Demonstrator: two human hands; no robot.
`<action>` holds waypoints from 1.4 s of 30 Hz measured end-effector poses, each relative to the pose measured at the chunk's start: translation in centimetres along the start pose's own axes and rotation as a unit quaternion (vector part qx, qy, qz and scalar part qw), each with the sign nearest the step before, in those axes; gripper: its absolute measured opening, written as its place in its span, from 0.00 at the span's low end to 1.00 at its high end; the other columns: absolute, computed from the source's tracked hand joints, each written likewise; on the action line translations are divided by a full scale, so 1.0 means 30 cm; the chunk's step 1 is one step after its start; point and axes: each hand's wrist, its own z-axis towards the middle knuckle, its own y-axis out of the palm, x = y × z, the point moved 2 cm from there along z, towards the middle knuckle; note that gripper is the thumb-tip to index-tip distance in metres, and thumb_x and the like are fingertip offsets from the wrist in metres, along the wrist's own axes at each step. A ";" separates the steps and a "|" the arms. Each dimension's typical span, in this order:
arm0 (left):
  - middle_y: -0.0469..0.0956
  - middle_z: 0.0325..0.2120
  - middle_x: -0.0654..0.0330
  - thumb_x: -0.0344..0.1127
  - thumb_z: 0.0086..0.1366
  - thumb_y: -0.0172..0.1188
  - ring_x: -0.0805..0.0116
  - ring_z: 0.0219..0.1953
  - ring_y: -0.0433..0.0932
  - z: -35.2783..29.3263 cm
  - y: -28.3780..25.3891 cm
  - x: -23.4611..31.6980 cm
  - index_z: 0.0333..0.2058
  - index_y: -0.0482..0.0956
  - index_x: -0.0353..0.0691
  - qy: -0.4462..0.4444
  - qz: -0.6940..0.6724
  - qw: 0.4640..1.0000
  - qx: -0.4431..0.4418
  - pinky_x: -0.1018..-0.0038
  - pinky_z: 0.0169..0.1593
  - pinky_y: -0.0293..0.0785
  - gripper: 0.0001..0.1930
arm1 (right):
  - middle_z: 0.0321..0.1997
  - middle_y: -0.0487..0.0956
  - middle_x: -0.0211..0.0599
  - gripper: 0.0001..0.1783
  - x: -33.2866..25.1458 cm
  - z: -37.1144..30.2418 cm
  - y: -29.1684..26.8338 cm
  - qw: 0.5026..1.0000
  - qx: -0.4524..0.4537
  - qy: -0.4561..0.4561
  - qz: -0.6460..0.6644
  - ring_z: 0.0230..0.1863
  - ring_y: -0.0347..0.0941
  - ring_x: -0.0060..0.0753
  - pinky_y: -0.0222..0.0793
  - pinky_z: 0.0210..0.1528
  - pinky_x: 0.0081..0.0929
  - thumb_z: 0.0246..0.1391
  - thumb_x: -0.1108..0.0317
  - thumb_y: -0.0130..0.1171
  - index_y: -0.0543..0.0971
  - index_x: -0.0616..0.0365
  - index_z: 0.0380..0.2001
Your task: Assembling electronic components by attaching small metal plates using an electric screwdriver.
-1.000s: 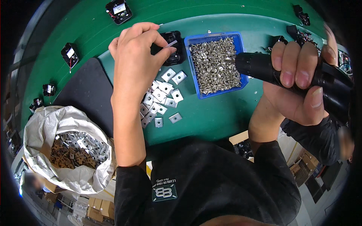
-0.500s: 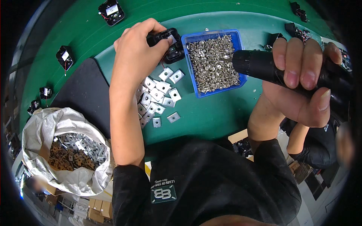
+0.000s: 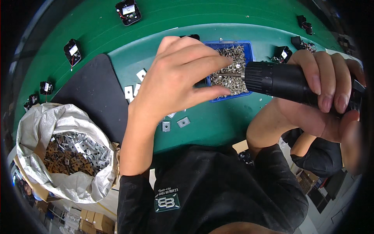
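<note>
My right hand (image 3: 327, 85) is wrapped around a black power screwdriver (image 3: 269, 80), whose thin bit points left over a blue box (image 3: 250, 48) of small silver screws (image 3: 237, 54). Over the left part of this box reaches my left hand (image 3: 181, 74), thumb and forefinger spread on either side of the bit tip, with nothing visible between them. Behind that hand a black plastic housing (image 3: 193, 37) shows only at its upper edge. Square metal plates with a hole, such as this plate (image 3: 183, 122), lie around my left wrist, several of them hidden beneath it.
A white woven sack (image 3: 29, 156) of metal plates stands at lower left, beside a black mat (image 3: 91, 89). Several black housings, one of them with a red wire (image 3: 127, 12), lie on the green surface beyond. Another person's arm (image 3: 304, 146) shows at right.
My left hand has let go of the black housing and moved right, over the screws, its fingers opening. The screwdriver has shifted slightly down and right in view, still in my right hand.
</note>
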 end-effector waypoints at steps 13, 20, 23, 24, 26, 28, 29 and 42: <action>0.81 0.25 0.66 0.38 0.49 0.70 0.69 0.31 0.76 -0.022 0.062 -0.014 0.30 0.85 0.43 -0.006 -0.037 0.999 0.039 0.73 0.40 0.66 0.10 | 0.29 0.76 0.19 0.26 -0.017 -0.014 0.013 0.999 -0.038 0.036 -0.015 0.29 0.72 0.18 0.65 0.41 0.20 0.42 0.63 0.65 0.73 0.51 0.48; 0.81 0.23 0.65 0.36 0.48 0.70 0.67 0.29 0.76 -0.001 0.067 -0.012 0.29 0.84 0.42 0.010 -0.074 0.996 0.058 0.72 0.38 0.67 0.09 | 0.31 0.76 0.20 0.27 -0.039 -0.006 0.021 0.996 -0.072 0.015 -0.042 0.29 0.71 0.18 0.65 0.40 0.22 0.44 0.62 0.64 0.71 0.51 0.50; 0.80 0.22 0.61 0.34 0.45 0.71 0.63 0.28 0.76 0.012 0.040 0.003 0.27 0.84 0.40 -0.009 -0.075 0.996 0.043 0.70 0.39 0.68 0.10 | 0.30 0.74 0.21 0.29 -0.027 -0.008 0.037 0.995 -0.070 -0.007 -0.076 0.29 0.70 0.20 0.67 0.37 0.24 0.50 0.61 0.61 0.67 0.51 0.55; 0.79 0.22 0.61 0.34 0.44 0.71 0.62 0.28 0.76 0.023 0.049 0.002 0.27 0.84 0.38 0.002 -0.060 0.997 0.045 0.68 0.39 0.69 0.11 | 0.28 0.72 0.21 0.30 -0.034 0.000 0.031 0.991 -0.080 -0.026 -0.104 0.28 0.69 0.21 0.68 0.34 0.25 0.52 0.60 0.59 0.65 0.50 0.58; 0.79 0.22 0.57 0.28 0.41 0.70 0.60 0.28 0.77 0.017 0.057 0.004 0.27 0.82 0.33 -0.026 -0.058 0.997 0.039 0.66 0.38 0.69 0.11 | 0.24 0.74 0.32 0.32 0.003 -0.012 0.029 0.997 0.007 -0.074 -0.025 0.25 0.73 0.27 0.72 0.30 0.28 0.46 0.69 0.65 0.64 0.64 0.53; 0.78 0.23 0.53 0.23 0.40 0.66 0.56 0.29 0.76 -0.013 0.013 0.014 0.26 0.80 0.30 -0.063 -0.012 0.997 0.030 0.65 0.39 0.70 0.10 | 0.24 0.75 0.34 0.30 0.043 0.001 0.046 0.998 0.009 -0.063 -0.013 0.24 0.74 0.26 0.72 0.28 0.22 0.43 0.73 0.64 0.65 0.66 0.51; 0.78 0.23 0.53 0.23 0.39 0.66 0.55 0.29 0.76 -0.023 0.013 0.024 0.25 0.79 0.30 -0.060 -0.007 0.998 0.017 0.65 0.39 0.69 0.10 | 0.22 0.75 0.35 0.29 0.053 -0.015 0.061 0.998 0.050 -0.046 0.013 0.22 0.73 0.25 0.71 0.26 0.21 0.43 0.75 0.62 0.65 0.67 0.50; 0.77 0.21 0.55 0.22 0.41 0.70 0.58 0.28 0.75 -0.012 0.042 0.059 0.22 0.77 0.32 -0.066 -0.005 0.998 0.000 0.67 0.36 0.69 0.10 | 0.22 0.72 0.34 0.27 0.035 -0.016 0.035 1.000 0.024 0.008 0.004 0.20 0.69 0.23 0.68 0.25 0.23 0.45 0.70 0.64 0.65 0.66 0.48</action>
